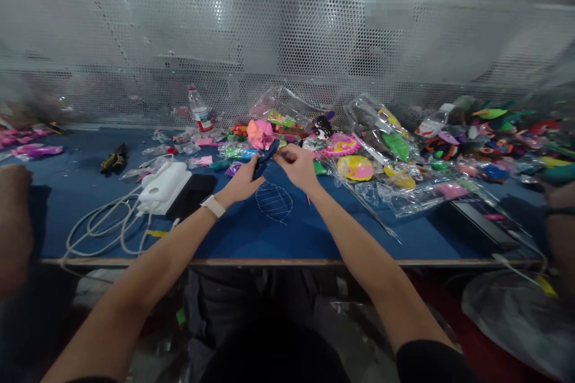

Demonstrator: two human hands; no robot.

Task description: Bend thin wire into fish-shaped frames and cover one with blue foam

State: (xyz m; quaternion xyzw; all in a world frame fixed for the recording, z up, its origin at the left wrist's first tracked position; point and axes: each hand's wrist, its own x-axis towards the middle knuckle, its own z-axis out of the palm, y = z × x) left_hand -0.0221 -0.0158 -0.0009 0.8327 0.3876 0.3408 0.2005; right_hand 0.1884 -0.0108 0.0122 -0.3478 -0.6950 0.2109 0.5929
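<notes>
My left hand [242,182], with a white band on its wrist, is closed around blue-handled pliers [268,154], their head pointing up and to the right. Close beside the pliers' head, my right hand [297,166] pinches something too small to make out. Below both hands, a leaf-shaped thin wire frame [274,203] with cross wires lies flat on the blue table [251,239]. A pink clay piece [260,133] sits just behind the pliers.
A white power strip [166,187] with looped cables lies left. Bagged coloured clay [354,167], bottles [200,111] and metal rods [371,209] are behind and right. A dark phone [478,221] lies right. A perforated screen [251,30] stands behind; other people's arms flank the table.
</notes>
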